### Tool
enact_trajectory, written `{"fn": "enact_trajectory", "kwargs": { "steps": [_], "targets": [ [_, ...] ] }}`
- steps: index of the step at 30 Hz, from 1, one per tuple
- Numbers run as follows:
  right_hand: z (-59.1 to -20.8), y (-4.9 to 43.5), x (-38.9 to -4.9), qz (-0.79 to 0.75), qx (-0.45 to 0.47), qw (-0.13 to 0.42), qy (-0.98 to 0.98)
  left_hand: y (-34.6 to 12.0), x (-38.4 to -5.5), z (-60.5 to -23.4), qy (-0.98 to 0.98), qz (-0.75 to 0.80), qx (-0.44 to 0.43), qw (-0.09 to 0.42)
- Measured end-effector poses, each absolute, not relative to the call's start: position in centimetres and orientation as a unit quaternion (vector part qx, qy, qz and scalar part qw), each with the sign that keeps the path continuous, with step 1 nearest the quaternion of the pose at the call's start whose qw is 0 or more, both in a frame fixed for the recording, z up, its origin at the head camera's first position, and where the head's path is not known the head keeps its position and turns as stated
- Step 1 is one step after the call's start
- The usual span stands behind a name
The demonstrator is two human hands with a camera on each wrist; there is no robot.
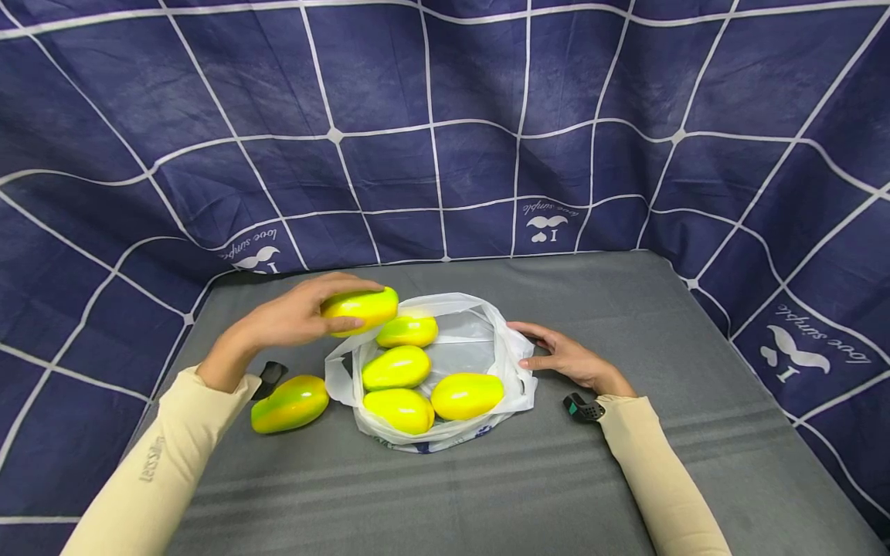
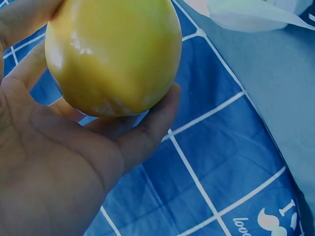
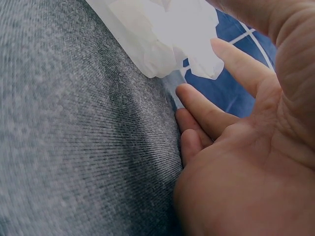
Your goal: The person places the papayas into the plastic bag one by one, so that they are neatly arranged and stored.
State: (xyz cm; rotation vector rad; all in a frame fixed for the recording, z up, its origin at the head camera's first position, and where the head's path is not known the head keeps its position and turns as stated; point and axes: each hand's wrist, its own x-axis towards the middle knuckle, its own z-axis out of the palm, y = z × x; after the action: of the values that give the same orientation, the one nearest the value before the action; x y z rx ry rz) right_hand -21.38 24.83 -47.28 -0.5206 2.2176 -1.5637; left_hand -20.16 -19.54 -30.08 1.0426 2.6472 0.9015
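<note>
My left hand [image 1: 299,313] grips a yellow-green papaya [image 1: 361,310] over the left back rim of a white plastic bag [image 1: 518,374]. In the left wrist view, the thumb and fingers wrap around that papaya [image 2: 115,54]. Several more papayas lie inside the open bag, among them one at the front right [image 1: 467,396]. At the bag's right side is my right hand [image 1: 566,361], thumb and index finger spread against the plastic. The right wrist view has the index fingertip at the edge of the bag [image 3: 152,34], with the other fingers loosely bent near the cloth.
Another papaya [image 1: 290,404] lies on the grey cloth-covered table [image 1: 445,502], left of the bag and close to the left wrist. A dark blue curtain [image 1: 480,170] with white grid lines rises behind the table and along both sides.
</note>
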Motion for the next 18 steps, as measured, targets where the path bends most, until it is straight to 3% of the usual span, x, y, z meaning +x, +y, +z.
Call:
{"fn": "enact_trajectory", "kwargs": {
  "steps": [18],
  "targets": [
    [-47.2,24.9,-21.4,-0.557,-0.185,0.193,0.786,-15.1,-21.4,-30.1,0.864,0.285,0.401,0.104]
  ]
}}
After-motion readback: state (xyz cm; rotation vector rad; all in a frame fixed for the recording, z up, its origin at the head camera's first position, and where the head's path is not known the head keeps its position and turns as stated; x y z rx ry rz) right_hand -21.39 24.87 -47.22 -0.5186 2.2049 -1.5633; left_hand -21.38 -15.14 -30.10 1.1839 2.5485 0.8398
